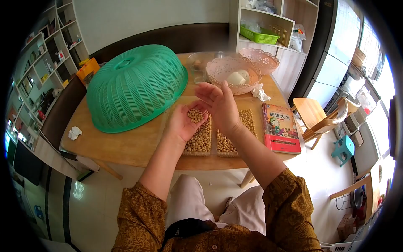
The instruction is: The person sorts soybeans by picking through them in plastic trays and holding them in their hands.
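My left hand [181, 122] is cupped palm up over the left clear tray, cradling a small heap of soybeans [195, 115]. Beside it, my right hand [221, 105] is raised with its fingers extended, and I see nothing held in it. Beneath my hands, soybeans fill a left tray [198, 143] and a right tray [227, 145], set side by side on the wooden table. My right wrist and forearm hide part of the right tray.
A large green mesh food cover [136, 84] stands at the left. Pink lace-edged baskets [233, 71] sit at the back, one holding something white. A red-covered book [282, 128] lies at the right. Crumpled tissues [74, 133] and a wooden chair [312, 111] are also around.
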Tool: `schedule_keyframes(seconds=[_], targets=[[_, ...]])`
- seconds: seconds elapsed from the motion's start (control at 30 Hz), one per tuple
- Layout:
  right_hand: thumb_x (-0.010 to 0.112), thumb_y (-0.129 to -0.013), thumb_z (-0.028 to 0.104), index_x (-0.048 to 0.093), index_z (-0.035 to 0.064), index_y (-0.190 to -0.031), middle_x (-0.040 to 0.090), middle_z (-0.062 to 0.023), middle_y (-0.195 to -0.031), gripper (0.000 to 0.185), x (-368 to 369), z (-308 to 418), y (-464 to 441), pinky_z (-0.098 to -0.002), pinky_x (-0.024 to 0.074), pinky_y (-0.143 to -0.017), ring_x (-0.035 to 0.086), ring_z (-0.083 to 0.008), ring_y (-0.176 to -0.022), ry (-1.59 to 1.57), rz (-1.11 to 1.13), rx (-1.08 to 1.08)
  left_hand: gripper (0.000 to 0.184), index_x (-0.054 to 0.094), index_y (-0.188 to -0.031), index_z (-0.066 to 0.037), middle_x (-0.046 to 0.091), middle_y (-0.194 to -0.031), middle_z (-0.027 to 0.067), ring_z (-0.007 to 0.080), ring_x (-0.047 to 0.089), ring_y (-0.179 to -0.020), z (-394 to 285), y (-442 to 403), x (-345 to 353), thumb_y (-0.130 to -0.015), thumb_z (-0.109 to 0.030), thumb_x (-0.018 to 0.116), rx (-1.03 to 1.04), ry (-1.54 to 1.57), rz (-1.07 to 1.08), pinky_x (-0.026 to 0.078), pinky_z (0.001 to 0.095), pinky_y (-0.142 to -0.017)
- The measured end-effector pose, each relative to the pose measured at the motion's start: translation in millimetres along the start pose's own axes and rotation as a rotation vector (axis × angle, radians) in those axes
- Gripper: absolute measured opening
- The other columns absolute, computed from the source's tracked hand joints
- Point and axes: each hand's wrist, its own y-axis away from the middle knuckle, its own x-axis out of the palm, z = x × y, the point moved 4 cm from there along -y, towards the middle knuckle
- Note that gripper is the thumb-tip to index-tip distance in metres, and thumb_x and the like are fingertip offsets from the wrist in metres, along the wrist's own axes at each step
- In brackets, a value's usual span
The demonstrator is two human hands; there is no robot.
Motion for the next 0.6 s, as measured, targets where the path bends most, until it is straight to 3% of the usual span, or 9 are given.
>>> schedule_keyframes(seconds=[0.23,0.37,0.53,0.6], targets=[[0.027,-0.093,0.056,0.05,0.0003,-0.119,0.054,-0.014,-0.118,0.066,-4,-1,0,-0.0396,0.0332,-0.102,0.046,-0.0252,-0.117,-0.028,-0.048,-0.008,0.058,0.054,-0.106,0.003,0.056,-0.1,0.0123,0.0234,0.054,-0.095,-3,-4,-4,-0.096,-0.044,0.021,0.106,0.041,0.012,0.045,0.0421,-0.091],[0.027,-0.094,0.055,0.051,0.0023,-0.119,0.055,-0.0131,-0.117,0.064,-7,-1,0,-0.0395,0.0346,-0.1,0.047,-0.0246,-0.114,0.002,-0.047,-0.038,0.059,0.053,-0.107,0.002,0.057,-0.1,0.0125,0.0232,0.054,-0.096,-7,0,1,-0.096,-0.044,0.019,0.158,0.052,0.021,0.044,0.0421,-0.091],[0.027,-0.095,0.053,0.054,0.0045,-0.116,0.057,-0.0105,-0.112,0.059,-14,3,-4,-0.038,0.0362,-0.096,0.049,-0.0225,-0.109,0.102,-0.135,-0.074,0.068,0.053,-0.113,0.002,0.058,-0.105,0.0126,0.0218,0.054,-0.101,-11,1,5,-0.095,-0.05,0.013,0.298,-0.167,-0.058,0.042,0.0378,-0.09],[0.03,-0.095,0.049,0.055,0.0053,-0.114,0.058,-0.0086,-0.108,0.053,-21,7,-3,-0.036,0.0389,-0.093,0.051,-0.0206,-0.105,0.086,-0.27,-0.053,0.069,0.053,-0.114,0.0,0.059,-0.106,0.0119,0.0214,0.054,-0.102,-11,0,7,-0.095,-0.052,0.013,0.322,-0.26,-0.049,0.041,0.037,-0.091]])
